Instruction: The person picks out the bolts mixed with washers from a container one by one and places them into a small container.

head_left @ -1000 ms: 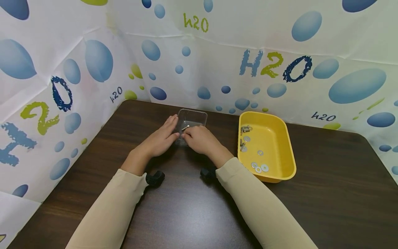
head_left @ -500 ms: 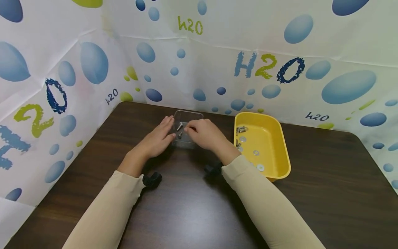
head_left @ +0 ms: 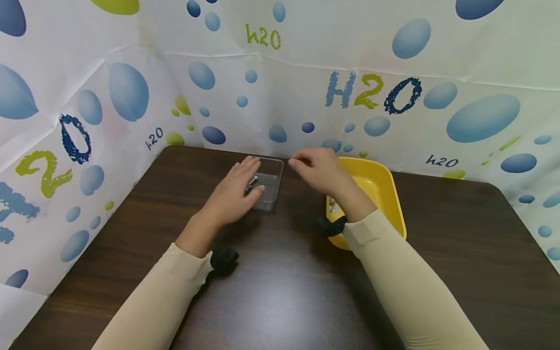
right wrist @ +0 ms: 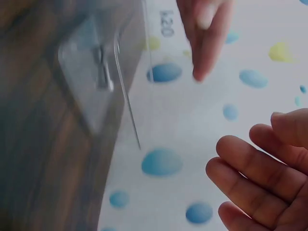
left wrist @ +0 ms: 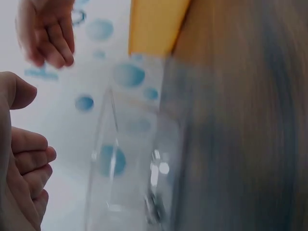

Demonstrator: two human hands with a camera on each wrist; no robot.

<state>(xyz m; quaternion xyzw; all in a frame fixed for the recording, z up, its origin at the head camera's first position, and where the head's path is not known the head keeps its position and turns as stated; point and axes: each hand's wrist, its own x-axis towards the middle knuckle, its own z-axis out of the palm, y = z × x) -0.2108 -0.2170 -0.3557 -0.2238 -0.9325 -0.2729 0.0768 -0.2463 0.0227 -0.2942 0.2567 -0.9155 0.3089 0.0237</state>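
The right wrist view shows the right hand (right wrist: 273, 176) empty, fingers loosely bent, its palm hidden from the head view. Apart from it, the left hand (head_left: 231, 194) extends its fingers above the left side of a clear box (head_left: 269, 186) holding metal pieces (right wrist: 103, 70), left of the yellow bin (head_left: 387, 194).

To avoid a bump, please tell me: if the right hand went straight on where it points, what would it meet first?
Probably the clear box, just left of the right hand in the head view. Height is unclear; passing above the box, the hand may meet the left hand first.
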